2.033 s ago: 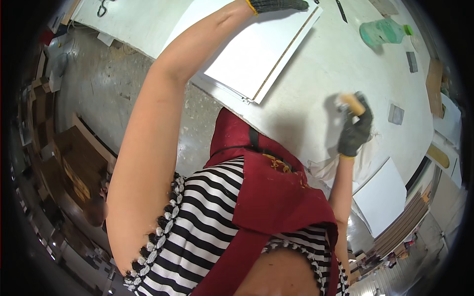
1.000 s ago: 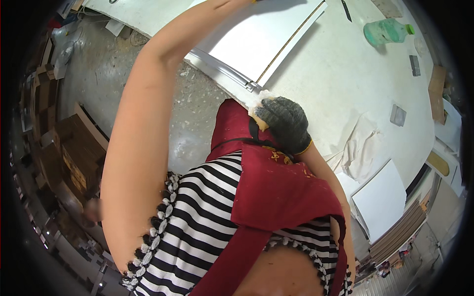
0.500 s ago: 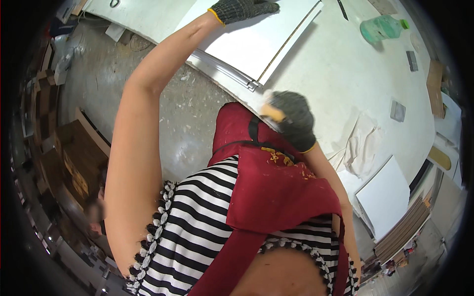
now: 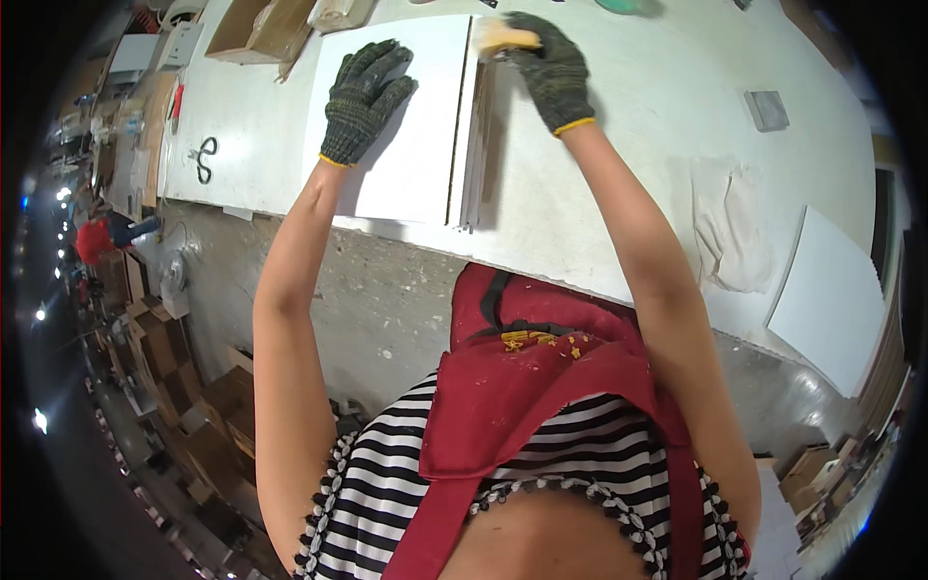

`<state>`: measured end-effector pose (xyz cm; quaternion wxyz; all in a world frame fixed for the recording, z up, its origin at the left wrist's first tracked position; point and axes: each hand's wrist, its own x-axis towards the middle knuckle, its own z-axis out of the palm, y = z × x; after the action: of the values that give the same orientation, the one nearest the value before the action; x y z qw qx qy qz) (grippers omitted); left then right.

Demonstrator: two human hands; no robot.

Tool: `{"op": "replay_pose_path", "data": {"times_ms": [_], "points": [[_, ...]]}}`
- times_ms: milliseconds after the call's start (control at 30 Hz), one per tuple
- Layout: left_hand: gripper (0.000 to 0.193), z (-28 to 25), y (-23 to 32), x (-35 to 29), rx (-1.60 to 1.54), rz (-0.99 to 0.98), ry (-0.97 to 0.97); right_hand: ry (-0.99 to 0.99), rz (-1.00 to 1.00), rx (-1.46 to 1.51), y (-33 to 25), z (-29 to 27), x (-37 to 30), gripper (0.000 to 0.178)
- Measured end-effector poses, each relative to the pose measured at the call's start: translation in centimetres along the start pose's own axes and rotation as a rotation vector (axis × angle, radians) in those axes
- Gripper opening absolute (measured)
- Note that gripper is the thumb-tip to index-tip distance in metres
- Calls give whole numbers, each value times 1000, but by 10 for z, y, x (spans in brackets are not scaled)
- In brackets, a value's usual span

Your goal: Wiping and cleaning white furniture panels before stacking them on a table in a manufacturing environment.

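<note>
My left hand (image 4: 362, 101), in a dark knitted glove with a yellow cuff, lies flat with fingers spread on the top panel (image 4: 416, 145) of a stack of white panels. The stack sits at the table's near edge, and brown strips show along its right side. My right hand (image 4: 551, 72), gloved alike, is closed on a small yellowish block (image 4: 509, 39) with a pale, blurred end. It is at the far right corner of the stack; whether the block touches the panel edge I cannot tell.
On the white table (image 4: 628, 184) are a grey square block (image 4: 767, 110), a crumpled pale cloth (image 4: 730, 232) and, to the left, a black looped thing (image 4: 206, 159). A cardboard box (image 4: 256, 34) stands at the far left. Another white panel (image 4: 829, 300) leans at the right.
My right hand has moved with the yellowish block from the stack's near corner to its far right corner. My left hand still rests on the top panel, and the view has shifted.
</note>
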<state>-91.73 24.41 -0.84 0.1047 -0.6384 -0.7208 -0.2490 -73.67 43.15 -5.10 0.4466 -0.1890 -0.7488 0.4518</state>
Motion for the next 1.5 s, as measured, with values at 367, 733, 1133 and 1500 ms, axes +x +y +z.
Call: {"op": "replay_pose_path", "data": {"times_ms": [367,733,1133,1500], "points": [[38,-10,-3,-10,1,-98,-17,-630,61,554,-65,-44,-133,23],[39,-4,-5,-12,-1,-123,-46,-143,-129,-1,-24,14,-20,34],[37,-4,2,-5,-75,-42,0,-343,418,148,-58,-112,-91,34],[38,-4,-2,-4,-174,-24,-76,200,450,-562,122,-227,6,61]]}}
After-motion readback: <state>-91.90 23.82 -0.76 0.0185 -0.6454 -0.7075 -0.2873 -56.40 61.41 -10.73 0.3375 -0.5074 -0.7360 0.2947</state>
